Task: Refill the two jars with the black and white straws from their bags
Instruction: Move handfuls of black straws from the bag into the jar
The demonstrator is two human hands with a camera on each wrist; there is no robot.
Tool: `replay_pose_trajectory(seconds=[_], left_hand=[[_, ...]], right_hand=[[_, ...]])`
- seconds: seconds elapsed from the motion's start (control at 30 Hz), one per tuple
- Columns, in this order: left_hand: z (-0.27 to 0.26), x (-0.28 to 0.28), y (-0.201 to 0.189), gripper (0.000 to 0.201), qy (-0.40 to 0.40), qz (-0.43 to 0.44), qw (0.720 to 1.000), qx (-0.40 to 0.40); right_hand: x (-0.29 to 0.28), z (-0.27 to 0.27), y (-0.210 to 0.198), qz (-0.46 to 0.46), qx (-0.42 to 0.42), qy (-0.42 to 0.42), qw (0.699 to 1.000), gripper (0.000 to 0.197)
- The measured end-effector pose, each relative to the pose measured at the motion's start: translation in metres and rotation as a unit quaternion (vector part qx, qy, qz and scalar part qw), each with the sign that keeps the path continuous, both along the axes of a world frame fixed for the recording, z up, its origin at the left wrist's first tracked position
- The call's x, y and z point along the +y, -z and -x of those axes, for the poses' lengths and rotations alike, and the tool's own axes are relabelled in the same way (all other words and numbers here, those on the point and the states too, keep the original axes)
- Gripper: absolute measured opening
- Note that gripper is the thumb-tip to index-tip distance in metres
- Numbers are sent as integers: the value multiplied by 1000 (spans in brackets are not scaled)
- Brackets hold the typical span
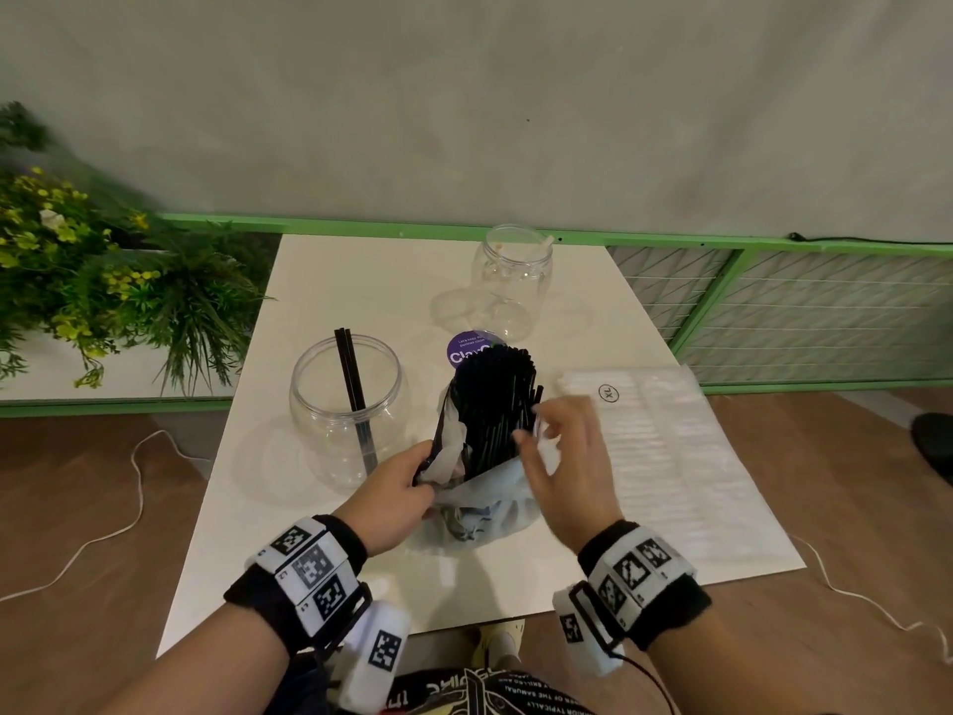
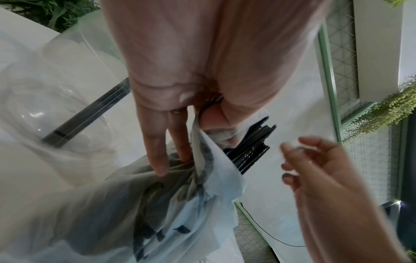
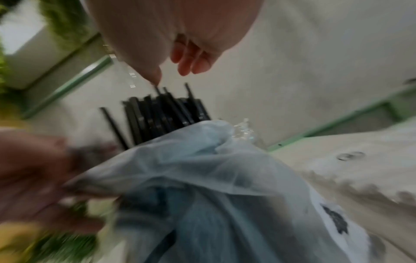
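Note:
A bundle of black straws (image 1: pixel 497 405) (image 2: pixel 252 147) (image 3: pixel 162 113) sticks up out of a crumpled translucent bag (image 1: pixel 479 503) (image 2: pixel 180 213) (image 3: pixel 202 178) at the table's middle. My left hand (image 1: pixel 407 482) (image 2: pixel 198 142) pinches the bag's left edge. To the right of the straws my right hand (image 1: pixel 546 446) (image 3: pixel 171 71) hovers, fingers loosely curled and apart, nothing plainly held. The near clear jar (image 1: pixel 345 410) (image 2: pixel 56 106) on the left holds two black straws. The far clear jar (image 1: pixel 510 281) holds a white straw. The flat bag of white straws (image 1: pixel 644 430) lies at the right.
A purple round label (image 1: pixel 472 348) shows behind the black straws. Green plants (image 1: pixel 103 281) stand on a ledge to the left. A green-framed wire fence (image 1: pixel 773 301) runs behind and right of the white table (image 1: pixel 361 281). A white cable (image 1: pixel 139 482) lies on the wooden floor.

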State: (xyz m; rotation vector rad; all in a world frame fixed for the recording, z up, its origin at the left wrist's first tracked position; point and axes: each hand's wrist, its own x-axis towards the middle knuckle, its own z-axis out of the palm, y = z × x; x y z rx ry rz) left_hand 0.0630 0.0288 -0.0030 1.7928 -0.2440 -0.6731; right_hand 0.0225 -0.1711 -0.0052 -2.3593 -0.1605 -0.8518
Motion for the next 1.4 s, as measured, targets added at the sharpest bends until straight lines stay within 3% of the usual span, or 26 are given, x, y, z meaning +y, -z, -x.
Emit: replay_pose_trajectory(seconds=[0.07,0.13,0.33,0.5,0.63,0.73,0.83,0.93,1.1,1.2,1.27,1.33,1.4], left_hand=[[-1,1,1,48,6,-7,1000,-11],[-2,2,1,47,16,-12,1000,-20],[-3,3,-1,49,21,-22,999,-29],[-4,3,-2,42,33,-21,999,-19],[-5,5,3,43,33,-7,999,-8],[-6,6,10,44,53,0,998,-17],[-8,6,14,34,58,-32,997,-44],[-11,7,18,33,68,-80,991,-88],[-14,8,30,26,65,-89,982,-150],[-16,6,31,22,78,-62,991,-93],[-16,2,29,32,48,1,999,-24],[-14,-3,25,46,11,40,998,48],[-10,-7,16,43,-21,65,995,67]], right_hand=[[17,10,4,61,35,-68,995,22],[29,14,9,81,88,-77,990,29],[36,3,8,-6,144,-52,988,32],[32,6,4,-49,124,-54,990,17],[23,5,6,13,78,-17,997,10],[11,-3,7,24,54,48,997,55],[1,-9,8,-31,102,81,991,88],[-5,1,11,-118,141,60,981,96],[-7,13,24,-80,289,23,954,103],[-5,3,31,-125,326,9,937,112],[-2,-4,34,-197,334,-13,921,114],[3,-8,39,-261,315,-30,912,107],[6,-7,38,-298,273,-20,914,100]])
